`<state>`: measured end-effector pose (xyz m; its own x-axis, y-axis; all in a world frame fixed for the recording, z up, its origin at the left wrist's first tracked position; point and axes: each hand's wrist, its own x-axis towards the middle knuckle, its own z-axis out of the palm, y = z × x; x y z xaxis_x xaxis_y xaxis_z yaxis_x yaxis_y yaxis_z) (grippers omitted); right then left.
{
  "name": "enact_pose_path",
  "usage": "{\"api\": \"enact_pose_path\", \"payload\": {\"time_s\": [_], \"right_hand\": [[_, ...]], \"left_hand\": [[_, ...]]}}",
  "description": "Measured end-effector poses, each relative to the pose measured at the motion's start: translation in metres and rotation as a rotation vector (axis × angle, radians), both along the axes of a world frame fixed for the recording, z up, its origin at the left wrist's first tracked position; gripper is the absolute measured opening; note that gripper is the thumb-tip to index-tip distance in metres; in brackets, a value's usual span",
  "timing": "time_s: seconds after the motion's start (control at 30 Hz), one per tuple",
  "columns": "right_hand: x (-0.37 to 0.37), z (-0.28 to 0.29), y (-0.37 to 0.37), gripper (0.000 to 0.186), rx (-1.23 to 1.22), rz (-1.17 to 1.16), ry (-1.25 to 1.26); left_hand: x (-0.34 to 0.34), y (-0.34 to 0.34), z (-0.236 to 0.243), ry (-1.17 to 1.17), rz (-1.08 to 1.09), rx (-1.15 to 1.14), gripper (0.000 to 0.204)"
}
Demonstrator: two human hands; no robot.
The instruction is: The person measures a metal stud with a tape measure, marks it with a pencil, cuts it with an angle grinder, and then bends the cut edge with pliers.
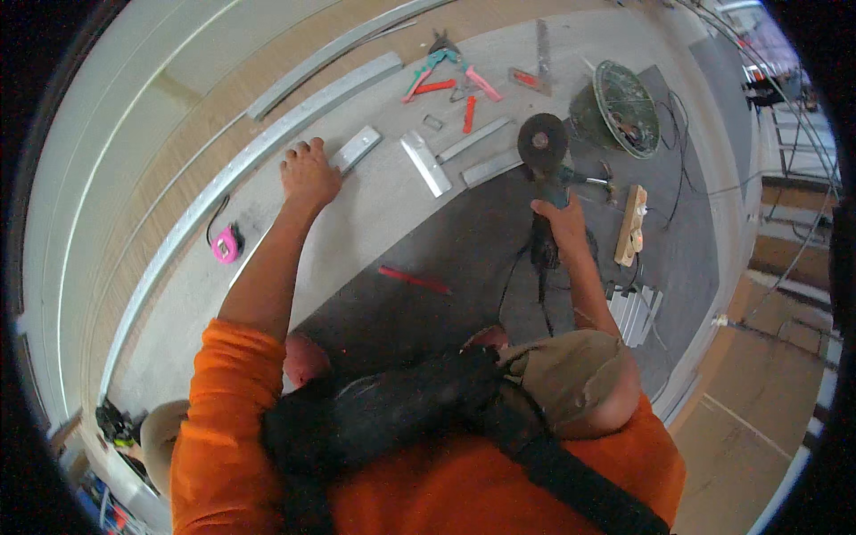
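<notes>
My left hand (308,176) rests across a metal channel (356,147), its fingers apart and slightly bent. The channel runs back under my forearm. My right hand (562,223) is closed round an angle grinder (549,183), whose dark disc (542,134) faces up. A hammer (596,181) lies just right of the grinder. Short metal pieces (423,160) lie in the middle, near a small offcut (432,122). A pink tape measure (226,243) lies left of my forearm, and a red strip (415,279) lies on the dark floor area.
Long metal channels (178,218) line the left and back. Snips (439,67), red-handled tools (469,114) and a trowel (526,78) lie behind. At right are a bucket (584,111), a wooden power-socket board (631,223), cables, ribbed metal pieces (635,312) and scaffolding (798,169).
</notes>
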<state>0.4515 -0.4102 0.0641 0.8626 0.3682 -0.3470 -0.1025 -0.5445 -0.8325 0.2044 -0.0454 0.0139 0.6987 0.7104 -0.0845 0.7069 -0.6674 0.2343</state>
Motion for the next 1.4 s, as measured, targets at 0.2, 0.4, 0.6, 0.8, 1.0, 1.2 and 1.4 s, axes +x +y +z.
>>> {"api": "enact_pose_path", "payload": {"time_s": [0.2, 0.4, 0.6, 0.8, 1.0, 1.2, 1.4], "right_hand": [[-0.007, 0.029, -0.065, 0.068, 0.034, -0.248, 0.237], [-0.047, 0.044, -0.06, 0.078, 0.087, -0.356, 0.159], [-0.068, 0.064, -0.123, 0.083, -0.063, -0.344, 0.232], [-0.049, 0.026, -0.102, 0.088, -0.134, -0.13, 0.049], [-0.052, 0.025, -0.085, 0.056, -0.04, -0.037, 0.062], [-0.073, 0.043, -0.063, 0.05, -0.143, 0.175, -0.024], [-0.069, 0.025, -0.086, 0.046, -0.163, 0.172, -0.033]], "left_hand": [[0.148, -0.041, 0.019, -0.035, -0.348, -0.204, 0.039], [0.241, -0.058, -0.053, -0.065, -0.432, -0.198, 0.048], [0.23, -0.102, -0.014, -0.036, -0.351, -0.442, 0.045], [0.118, -0.053, 0.006, -0.463, 0.167, -1.202, 0.062], [0.087, -0.041, -0.045, -0.493, 0.222, -1.489, 0.059], [0.103, -0.05, -0.044, -0.408, 0.431, -1.099, 0.068], [0.119, -0.079, -0.039, -0.321, 0.441, -1.211, 0.071]]}}
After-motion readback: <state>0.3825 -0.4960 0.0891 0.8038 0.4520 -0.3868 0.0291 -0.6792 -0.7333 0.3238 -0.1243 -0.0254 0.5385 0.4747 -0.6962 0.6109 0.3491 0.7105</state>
